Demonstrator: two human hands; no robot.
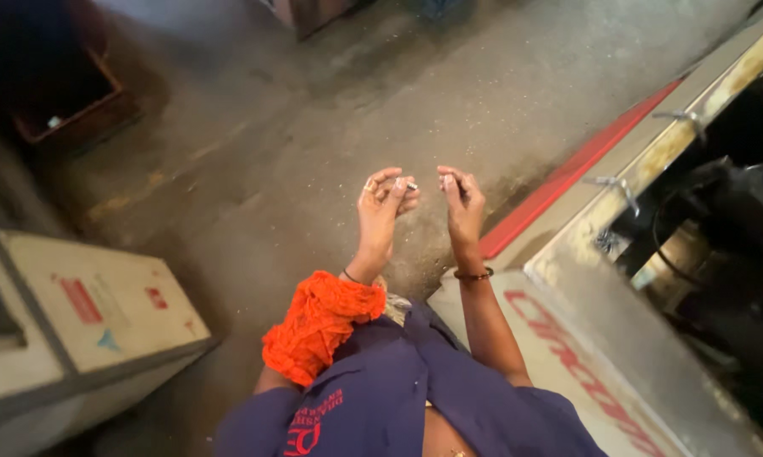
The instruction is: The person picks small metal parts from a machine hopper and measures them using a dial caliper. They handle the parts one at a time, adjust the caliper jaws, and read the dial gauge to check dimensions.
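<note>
Hands are meeting above the concrete floor: we are pinching a small metal piece in our left hand and clenching our right hand around another tiny piece, just beside it. An orange cloth is wrapping our left forearm, near a beige machine at right.

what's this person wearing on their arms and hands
The left hand has a ring on one of its fingers and a thin dark band at the wrist, with a bunched orange cloth around the forearm. The right hand has a dark bangle at the wrist. Both forearms are bare; a purple garment covers the body.
</note>
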